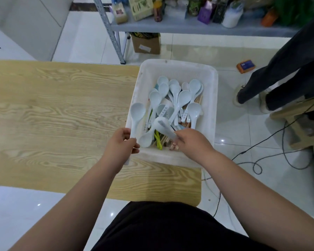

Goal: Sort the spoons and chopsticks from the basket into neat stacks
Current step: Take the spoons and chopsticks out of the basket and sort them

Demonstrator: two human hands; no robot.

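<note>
Basket [214, 98]: sat on the desk's [53, 105] right end, holding spoons [183, 98] over chopsticks [199, 100].
Left hand [122, 143]: gripped one spoon's [137, 111] handle.
Right hand [191, 142]: pinched another spoon [161, 124].

this looks like a storeroom or back room used as a workspace, rather than a lived-in kitchen. the floor of glossy white tiles [91, 38] throws back spots of ceiling light. a grey metal shelving rack with slotted uprights [188, 28] is crowded with mixed packets, cartons and bottles [141, 8], and a brown cardboard box [146, 45] sits beneath it. thin black cables [257, 165] trail loose across the tiles. a plain light wood-grain table [53, 105] carries a white plastic basket [213, 98] heaped with pale blue soup spoons [183, 98], a bulk lot such as an eatery keeps.
</note>
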